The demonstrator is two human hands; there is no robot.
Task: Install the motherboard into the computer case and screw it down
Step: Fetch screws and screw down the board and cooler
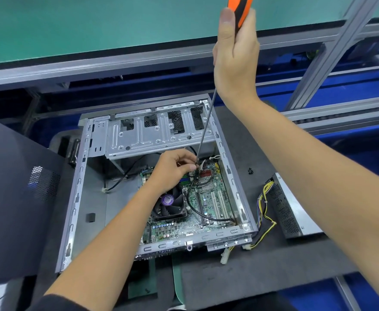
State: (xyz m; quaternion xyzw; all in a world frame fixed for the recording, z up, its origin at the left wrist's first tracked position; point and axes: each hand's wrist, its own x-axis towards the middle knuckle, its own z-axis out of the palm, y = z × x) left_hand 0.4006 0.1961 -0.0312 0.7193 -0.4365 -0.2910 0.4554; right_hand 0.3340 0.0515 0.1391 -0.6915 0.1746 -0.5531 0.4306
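Motherboard seated in case.
Right hand grips screwdriver; left hand fingers pinch its tip at the board.

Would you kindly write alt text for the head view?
The right hand grips a long orange-handled screwdriver, its tip at the motherboard inside the open computer case. The left hand pinches near the tip.
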